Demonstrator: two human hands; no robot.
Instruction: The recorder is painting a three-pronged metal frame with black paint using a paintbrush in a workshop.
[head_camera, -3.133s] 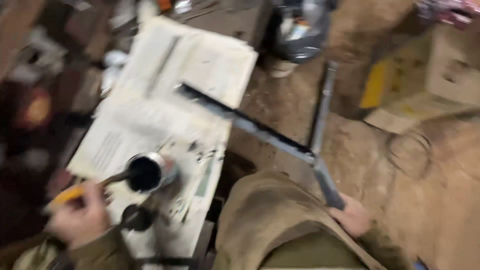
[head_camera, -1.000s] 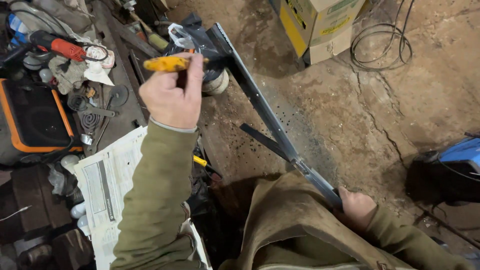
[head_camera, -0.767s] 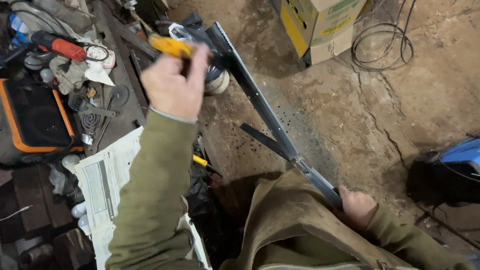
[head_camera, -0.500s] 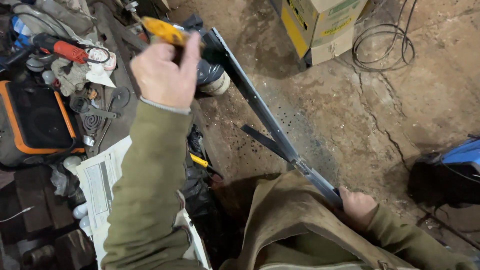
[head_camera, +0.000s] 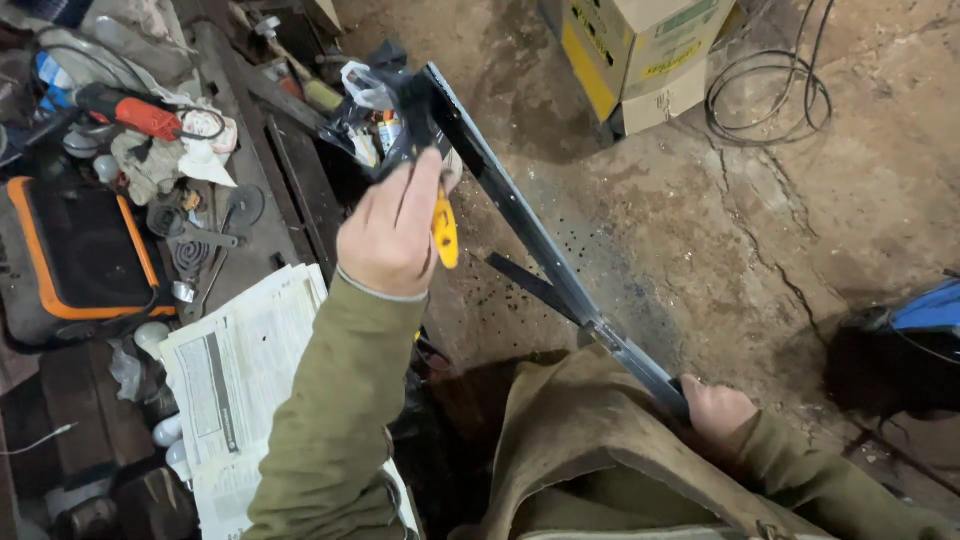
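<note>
- Our left hand (head_camera: 392, 232) is raised over the gap between the counter (head_camera: 262, 170) and the floor (head_camera: 700, 200), its grip closed round a yellow-handled tool (head_camera: 444, 230); we think it is a brush, but the working end is hidden behind the bar.
- The bar (head_camera: 520, 215) is a long dark metal strip running slantwise from the upper middle of the view down to the lower right, with a short arm (head_camera: 530, 287) branching off near its middle.
- Our right hand (head_camera: 718, 412) has its grip closed on the bar's lower end, which looks paler and unpainted.
- The tool's yellow handle lies just beside the bar's upper stretch; we cannot tell whether the tip touches it.
- Newspaper (head_camera: 232, 372) lies spread on the counter under our left forearm.
- Farther left sit an orange-edged case (head_camera: 70, 262), a red-handled tool (head_camera: 130, 110) and rags (head_camera: 160, 160).
- On the floor stand cardboard boxes (head_camera: 640, 55), a coil of cable (head_camera: 770, 85) beside them, and something blue (head_camera: 925, 308) at the right edge.
</note>
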